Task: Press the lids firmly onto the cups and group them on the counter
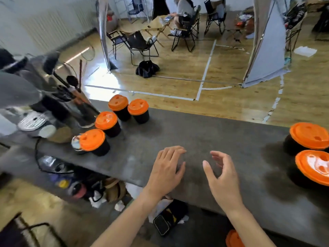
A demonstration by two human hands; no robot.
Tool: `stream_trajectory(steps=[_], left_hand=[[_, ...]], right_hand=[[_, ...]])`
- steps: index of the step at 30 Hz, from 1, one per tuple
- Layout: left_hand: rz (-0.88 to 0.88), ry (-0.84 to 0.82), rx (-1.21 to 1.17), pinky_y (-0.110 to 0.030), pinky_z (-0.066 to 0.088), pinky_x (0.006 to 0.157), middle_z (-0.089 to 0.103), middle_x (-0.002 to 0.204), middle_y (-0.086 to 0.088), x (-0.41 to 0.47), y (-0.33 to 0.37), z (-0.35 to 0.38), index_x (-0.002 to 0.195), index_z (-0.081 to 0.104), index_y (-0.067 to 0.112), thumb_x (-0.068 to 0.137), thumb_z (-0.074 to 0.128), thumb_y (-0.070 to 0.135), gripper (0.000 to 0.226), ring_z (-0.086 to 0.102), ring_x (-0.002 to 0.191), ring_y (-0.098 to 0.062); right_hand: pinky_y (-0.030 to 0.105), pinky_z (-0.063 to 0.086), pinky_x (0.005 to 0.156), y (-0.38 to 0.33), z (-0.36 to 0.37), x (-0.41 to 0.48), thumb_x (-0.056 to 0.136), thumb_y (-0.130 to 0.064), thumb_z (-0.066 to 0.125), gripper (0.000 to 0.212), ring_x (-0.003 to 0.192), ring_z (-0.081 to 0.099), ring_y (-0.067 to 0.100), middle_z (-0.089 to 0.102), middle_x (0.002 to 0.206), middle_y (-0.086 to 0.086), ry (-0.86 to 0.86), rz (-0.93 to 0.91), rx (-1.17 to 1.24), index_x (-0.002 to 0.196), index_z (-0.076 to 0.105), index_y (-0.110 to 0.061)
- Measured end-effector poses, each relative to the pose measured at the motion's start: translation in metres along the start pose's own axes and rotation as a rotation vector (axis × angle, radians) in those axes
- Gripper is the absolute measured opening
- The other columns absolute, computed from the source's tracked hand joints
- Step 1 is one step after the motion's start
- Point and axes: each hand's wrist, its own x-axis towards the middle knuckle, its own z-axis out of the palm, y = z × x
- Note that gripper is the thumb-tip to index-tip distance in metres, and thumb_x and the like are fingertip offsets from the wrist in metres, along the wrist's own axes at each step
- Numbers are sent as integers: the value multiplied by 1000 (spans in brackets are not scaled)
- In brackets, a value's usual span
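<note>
Looking down, we hold our left hand (166, 172) palm-down, fingers relaxed and spread, on or just above the grey worktop (195, 129). Our right hand (223, 179) is just beside it, fingers loosely curved, gripping nothing. Four black cups (113, 131) with orange lids (106, 120) stand grouped close together at the worktop's far left. Two more lidded cups (290, 145) stand at its right end, well apart from the group.

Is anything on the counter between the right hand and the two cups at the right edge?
Nothing visible does. Only bare counter lies between the right hand and the far cup and near cup.
</note>
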Motion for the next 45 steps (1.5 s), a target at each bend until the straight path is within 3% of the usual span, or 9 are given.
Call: stream_trajectory(steps=[7,12,16,20,23,26,33,38,45], left_hand=[[-364,378,349,-46,37,110,56,139,-13,-24,-103,-95,130,57,7,85,79,25,53,51,130,-35],[-620,249,415,-57,29,118,42,153,-21,-42,-174,-124,134,53,4,84,74,55,74,34,145,-43],[-539,248,303,-58,41,107,48,145,-19,-46,-186,-128,122,56,10,83,83,38,55,46,132,-41],[-386,342,63,-38,43,101,54,138,-9,-46,-152,-130,113,55,15,77,88,37,54,52,124,-25],[-278,201,-264,-24,43,100,54,141,3,-38,-109,-115,121,51,17,78,87,45,62,53,125,-11],[-199,85,-467,-13,40,103,47,147,11,-20,-75,-90,130,46,18,79,83,49,70,47,131,3],[-211,-190,-858,-27,40,116,43,153,12,21,-9,-34,154,29,23,86,82,40,88,45,141,-6],[-412,-228,-1026,-21,46,105,60,132,18,44,37,17,144,39,35,81,75,54,76,60,120,2],[-472,-153,-1085,-9,37,103,54,143,13,74,81,64,152,34,31,78,43,93,96,51,129,6]], right_hand=[[12,38,98,-48,96,0,95,-28,67,28,118,51,-2,55,118,-18,-208,-146,-38,120,55,-31],[13,40,99,-55,137,-14,96,-23,68,26,118,53,0,55,116,-19,-265,-182,-66,119,57,-29],[13,41,100,-58,150,-19,96,-20,67,23,117,54,1,58,115,-18,-270,-169,-62,116,59,-29],[14,44,97,-64,147,-16,96,-35,64,20,116,57,0,62,115,-20,-294,-120,1,116,60,-33],[16,45,95,-69,136,-12,93,-56,55,40,120,57,-4,62,126,-21,-360,-7,175,126,56,-34],[13,47,91,-69,119,-6,90,-55,55,46,117,57,-10,63,125,-22,-360,81,252,131,52,-33],[35,49,100,-33,40,10,87,-66,55,57,118,64,15,72,121,-2,-109,237,435,122,69,-24],[28,42,108,-8,-6,20,97,-66,38,45,121,57,2,65,125,-12,-44,168,289,122,63,-38],[10,40,100,29,-38,43,88,-80,40,62,123,55,-4,62,125,-30,-35,11,218,131,51,-37]])
